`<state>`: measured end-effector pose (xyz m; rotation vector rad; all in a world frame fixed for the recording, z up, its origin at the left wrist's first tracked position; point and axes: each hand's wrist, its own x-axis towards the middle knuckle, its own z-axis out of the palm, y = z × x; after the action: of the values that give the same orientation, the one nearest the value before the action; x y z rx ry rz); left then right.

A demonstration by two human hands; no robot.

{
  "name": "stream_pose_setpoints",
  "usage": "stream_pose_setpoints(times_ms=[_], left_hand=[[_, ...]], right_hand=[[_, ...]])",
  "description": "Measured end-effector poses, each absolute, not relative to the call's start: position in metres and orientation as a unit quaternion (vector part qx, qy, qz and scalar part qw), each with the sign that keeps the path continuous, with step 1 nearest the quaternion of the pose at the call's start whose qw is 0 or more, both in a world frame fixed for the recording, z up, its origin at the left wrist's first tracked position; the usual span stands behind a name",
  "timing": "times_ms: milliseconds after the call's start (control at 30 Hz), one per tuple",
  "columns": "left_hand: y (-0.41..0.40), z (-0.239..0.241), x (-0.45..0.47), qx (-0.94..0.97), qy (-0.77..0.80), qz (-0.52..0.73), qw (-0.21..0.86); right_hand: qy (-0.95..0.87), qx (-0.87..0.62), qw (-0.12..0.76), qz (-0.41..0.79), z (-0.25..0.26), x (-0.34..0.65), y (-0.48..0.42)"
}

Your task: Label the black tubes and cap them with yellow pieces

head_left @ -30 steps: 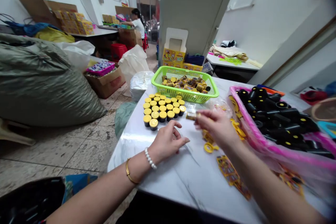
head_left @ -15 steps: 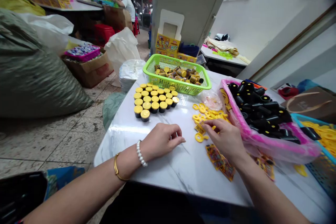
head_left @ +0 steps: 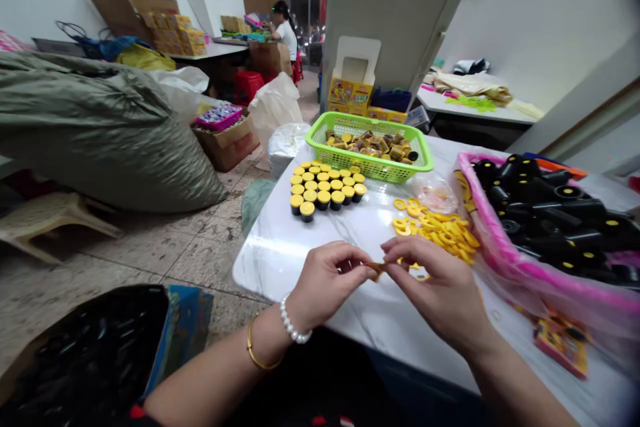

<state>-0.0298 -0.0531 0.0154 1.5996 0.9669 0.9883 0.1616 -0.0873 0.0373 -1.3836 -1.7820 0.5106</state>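
Observation:
A small, thin yellow-brown printed label (head_left: 377, 269) is pinched between the fingertips of both hands above the white marbled table (head_left: 287, 260). My left hand (head_left: 330, 283), with a pearl bracelet at the wrist, grips its left end. My right hand (head_left: 443, 290) grips the other end, fingers closed at the tips. Just beyond the right hand lies a heap of yellow plastic rings with tabs (head_left: 443, 232), partly covered by it. Several black cups with yellow tops (head_left: 323, 196) stand grouped upright beyond my left hand.
A green basket (head_left: 367, 165) of small printed cylinders sits at the back. On the right, a pink plastic-lined basket (head_left: 533, 287) holds black bottle-shaped parts (head_left: 560, 207). Printed packets (head_left: 563, 343) lie near it. A large sack (head_left: 150, 140) fills the left; a person (head_left: 286, 32) sits far behind.
My right hand has come away from beside the yellow rings and met my left hand, a label now between them. The view has swung left.

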Motion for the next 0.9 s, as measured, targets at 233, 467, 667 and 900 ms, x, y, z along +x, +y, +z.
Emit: stream_pose_setpoints(times_ms=[233,467,667,900], left_hand=[[-0.08,-0.003,-0.064,0.732,0.315,0.553,0.244],[-0.091,-0.011,-0.064,0.689,0.363,0.579,0.242],[-0.107,-0.004,-0.053,0.489,0.475,0.516,0.518],[-0.112,0.003,-0.05,0.471,0.491,0.544,0.492]], right_hand=[[-0.468,-0.516,0.418,0.583,0.013,0.148,-0.099],[-0.441,-0.521,0.365,0.633,0.009,0.135,-0.089],[-0.523,-0.613,0.42,0.417,0.008,0.119,-0.099],[-0.605,-0.587,0.456,0.285,0.004,0.105,-0.107]])
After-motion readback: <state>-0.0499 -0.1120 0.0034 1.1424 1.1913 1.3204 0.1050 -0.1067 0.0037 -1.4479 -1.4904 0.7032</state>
